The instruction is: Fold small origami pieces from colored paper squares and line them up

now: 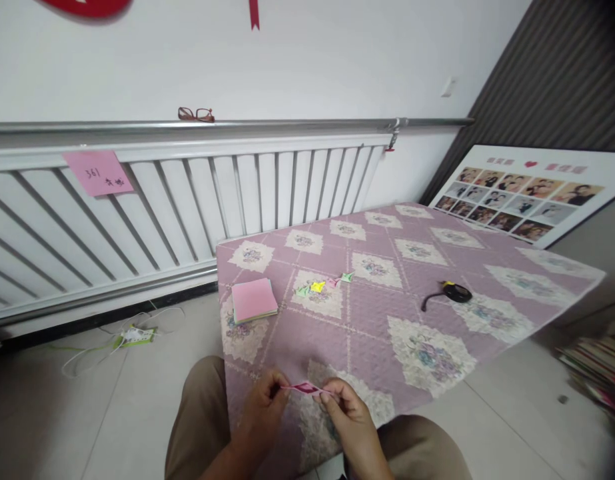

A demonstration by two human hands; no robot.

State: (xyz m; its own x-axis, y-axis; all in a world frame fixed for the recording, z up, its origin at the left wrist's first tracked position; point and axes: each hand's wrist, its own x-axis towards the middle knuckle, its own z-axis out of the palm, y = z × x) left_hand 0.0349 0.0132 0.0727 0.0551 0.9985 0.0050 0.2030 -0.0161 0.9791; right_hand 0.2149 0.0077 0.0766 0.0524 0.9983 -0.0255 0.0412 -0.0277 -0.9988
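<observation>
A small folded pink paper (306,387) is stretched between my two hands above the table's near edge, with a gap open along its middle. My left hand (264,407) pinches its left end, and my right hand (348,408) pinches its right end. Beyond my left hand lies a stack of square paper (254,300), pink on top with green at its lower edge. Several small folded papers sit in a row to the right of the stack: a pale green one (302,291), a yellow one (317,287), a pink one (332,283) and a green one (346,277).
A black object with a strap (457,292) lies on the flowered tablecloth (367,320). Behind are a white radiator (247,187) with a pink note (98,173) and glasses (196,115) on the pipe. A power strip (134,336) lies on the floor; a photo board (522,197) leans at right.
</observation>
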